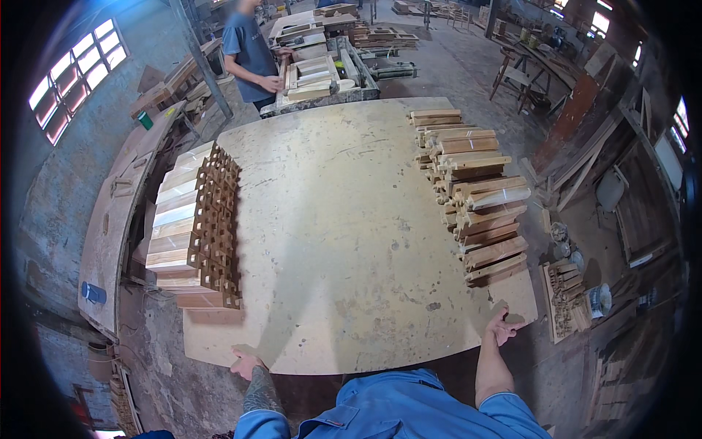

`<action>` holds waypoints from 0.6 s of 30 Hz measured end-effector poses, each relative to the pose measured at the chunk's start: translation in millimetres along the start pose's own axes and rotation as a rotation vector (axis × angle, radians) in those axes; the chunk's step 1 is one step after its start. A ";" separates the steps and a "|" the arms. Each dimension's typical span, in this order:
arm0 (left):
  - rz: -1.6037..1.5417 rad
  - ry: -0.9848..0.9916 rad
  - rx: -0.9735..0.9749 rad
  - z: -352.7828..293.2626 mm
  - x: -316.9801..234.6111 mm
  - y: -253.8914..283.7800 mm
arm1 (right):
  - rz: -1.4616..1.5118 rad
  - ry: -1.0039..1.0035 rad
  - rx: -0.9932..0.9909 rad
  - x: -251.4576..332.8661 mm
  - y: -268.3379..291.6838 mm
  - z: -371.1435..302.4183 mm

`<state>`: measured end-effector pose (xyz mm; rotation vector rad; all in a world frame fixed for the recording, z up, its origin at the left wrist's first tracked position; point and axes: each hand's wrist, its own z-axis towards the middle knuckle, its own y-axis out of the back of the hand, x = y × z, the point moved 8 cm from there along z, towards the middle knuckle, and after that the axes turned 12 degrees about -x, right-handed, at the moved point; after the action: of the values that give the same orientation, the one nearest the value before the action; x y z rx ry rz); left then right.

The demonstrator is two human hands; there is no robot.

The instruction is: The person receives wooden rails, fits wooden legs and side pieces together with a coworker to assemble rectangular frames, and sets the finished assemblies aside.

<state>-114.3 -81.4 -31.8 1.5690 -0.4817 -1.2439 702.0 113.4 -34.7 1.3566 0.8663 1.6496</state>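
Note:
A broad, worn wooden tabletop (329, 219) with stains and scratches lies in front of me. My left hand (249, 363) rests at its near left edge, fingers apart and holding nothing. At the near right corner, my right hand (504, 327) leans on the board with its fingers spread, just below a pile of wooden pieces (497, 252). That pile runs in loose layers along the right side, its notched ends facing inward. Along the left side stands a neat stack of wooden pieces (175, 212), its slotted ends facing the middle.
Beyond the table, a person in a dark shirt (248, 55) handles wooden frames on a workbench (358, 94). A long side bench (110, 219) at left carries a blue cup (93, 293) and a green cup (145, 121). A bucket (599, 300) and wood pieces lie on the right floor.

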 end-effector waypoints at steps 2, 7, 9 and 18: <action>-0.003 -0.001 0.000 0.1 0.4 -0.1 | -0.021 -0.023 -0.002 -1.1 1.0 -0.4; -0.013 -0.009 0.020 -0.7 -0.9 -0.7 | -0.027 -0.015 -0.008 -1.0 0.7 -1.2; -0.010 -0.003 0.006 -1.6 -1.1 1.2 | -0.035 -0.018 -0.005 -2.3 0.1 -1.5; -0.006 0.005 0.014 -1.0 -1.5 1.9 | -0.012 -0.017 -0.013 -1.7 0.5 -1.9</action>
<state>-113.5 -80.5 -29.5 1.5859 -0.4833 -1.2436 700.3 111.6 -35.3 1.3524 0.8511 1.6302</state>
